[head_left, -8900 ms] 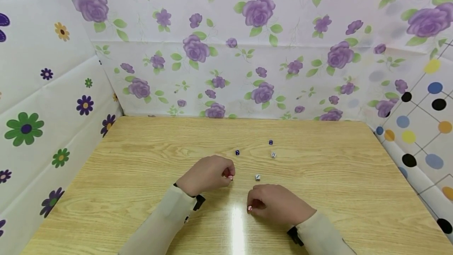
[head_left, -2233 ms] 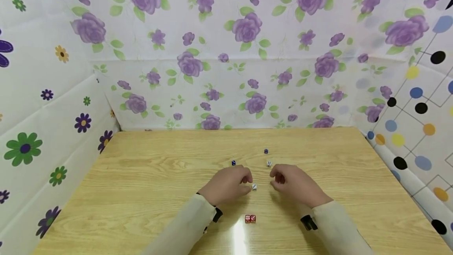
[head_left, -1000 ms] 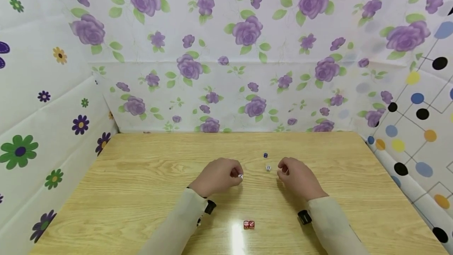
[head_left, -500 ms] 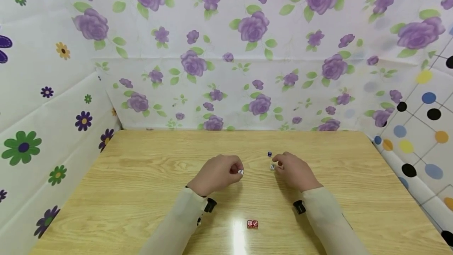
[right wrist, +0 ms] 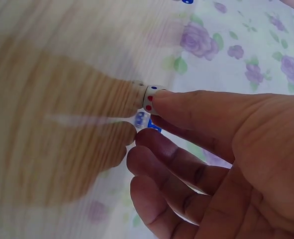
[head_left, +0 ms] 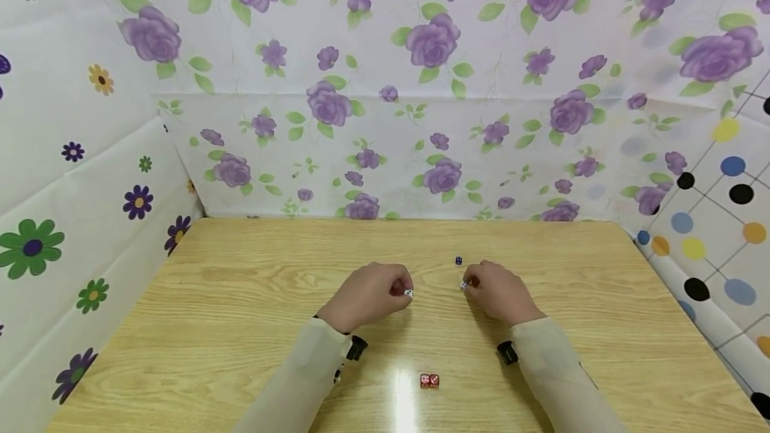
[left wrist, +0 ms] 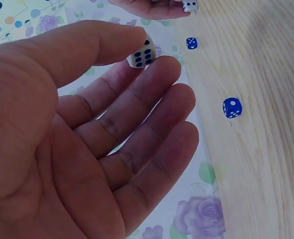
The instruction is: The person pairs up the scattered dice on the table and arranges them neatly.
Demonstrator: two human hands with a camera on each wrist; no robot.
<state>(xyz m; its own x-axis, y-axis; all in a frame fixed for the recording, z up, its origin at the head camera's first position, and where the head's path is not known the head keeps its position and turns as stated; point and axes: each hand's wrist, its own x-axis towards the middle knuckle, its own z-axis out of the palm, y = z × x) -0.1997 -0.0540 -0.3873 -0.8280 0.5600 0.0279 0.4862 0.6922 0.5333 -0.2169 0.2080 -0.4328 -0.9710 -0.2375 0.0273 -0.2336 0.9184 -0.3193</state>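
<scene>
My left hand [head_left: 367,296] pinches a white die [head_left: 408,293] between thumb and fingertips, above the table. In the left wrist view that white die [left wrist: 143,57] shows dark blue pips, and the other fingers are spread loosely. To the right, my right hand [head_left: 504,293] pinches a second white die [head_left: 464,285], which is tilted. The right wrist view shows this die [right wrist: 149,102] with red and blue pips at the tabletop; I cannot tell whether it still touches. A blue die [head_left: 458,260] lies just beyond the right fingertips.
Two red dice [head_left: 430,380] sit side by side nearer the front. A second blue die [left wrist: 232,108] lies on the wooden table [head_left: 271,339], hidden by the left hand in the head view. Flowered cloth [head_left: 385,119] walls the back; patterned sheets stand at both sides.
The red dice, earlier held one in each hand, now lie together on the table. My left hand has picked up one white die; my right hand has closed in on the other and tilted it.
</scene>
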